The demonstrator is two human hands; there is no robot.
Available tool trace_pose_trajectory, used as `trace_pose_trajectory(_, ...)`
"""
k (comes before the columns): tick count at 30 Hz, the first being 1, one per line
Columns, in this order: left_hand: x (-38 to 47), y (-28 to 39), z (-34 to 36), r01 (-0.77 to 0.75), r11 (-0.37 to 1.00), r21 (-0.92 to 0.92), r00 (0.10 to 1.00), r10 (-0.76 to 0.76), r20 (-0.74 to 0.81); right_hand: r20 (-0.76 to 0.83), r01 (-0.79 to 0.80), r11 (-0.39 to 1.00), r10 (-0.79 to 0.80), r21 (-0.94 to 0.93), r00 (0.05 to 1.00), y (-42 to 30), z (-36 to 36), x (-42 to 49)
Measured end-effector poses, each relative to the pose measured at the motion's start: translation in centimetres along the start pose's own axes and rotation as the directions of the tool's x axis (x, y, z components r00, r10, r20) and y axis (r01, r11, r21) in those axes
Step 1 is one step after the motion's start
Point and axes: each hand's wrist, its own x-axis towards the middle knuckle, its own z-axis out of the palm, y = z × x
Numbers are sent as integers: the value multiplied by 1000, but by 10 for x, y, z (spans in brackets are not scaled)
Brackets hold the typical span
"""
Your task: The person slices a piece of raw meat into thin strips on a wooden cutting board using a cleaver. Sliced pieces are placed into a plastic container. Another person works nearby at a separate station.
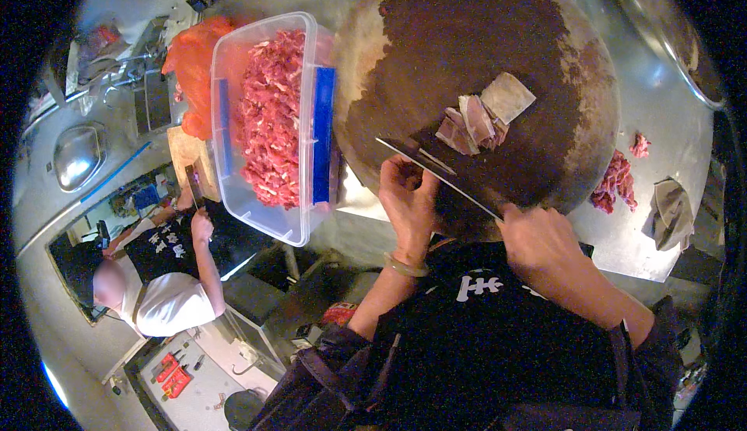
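Observation:
A large round chopping block (467, 40) with a dark wet surface lies before me. My right hand (537, 238) is closed on the handle end of a knife (443, 180), whose blade points up and left over the block's near edge. My left hand (408, 197) is at the blade's far half, with thumb and fingers curled close to it; whether they pinch the blade or a thin slice is unclear. Beyond the blade lie several cut pieces of meat (475, 124), pale at the edges, and against them a squarish pale slab (508, 98).
Left of the block stands a clear plastic tub (309, 221) of sliced red meat (271, 122), beside an orange plastic bag (201, 52). Red meat scraps (615, 183) and a folded cloth (670, 212) lie on the metal counter at right. At left, a co-worker (169, 302) holds a knife over a board.

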Motion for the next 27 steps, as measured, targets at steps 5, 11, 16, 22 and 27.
trace_pose_trajectory(5, 2, -1, -1, 1, 999, -48, 1000, 0, 15, -150, 69, 995, -58, 66, 987, -13, 6, 32)
trace_pose_trajectory(11, 2, 0, -10, -60, 995, -85, 995, 67, 77, -91, -33, 999, 32, -9, 995, -8, 11, 9)
trace_pose_trajectory(16, -1, 2, -14, -81, 996, -48, 994, 84, 74, -42, -57, 997, 55, -50, 998, -1, 15, -8)
trace_pose_trajectory(22, 0, 2, -11, 22, 998, -63, 998, -18, 59, -100, -58, 997, 52, -51, 994, 9, 22, -8)
trace_pose_trajectory(27, 0, 0, -11, -6, 996, -87, 999, 11, 53, -122, -88, 993, 78, -74, 989, 17, 18, -15)
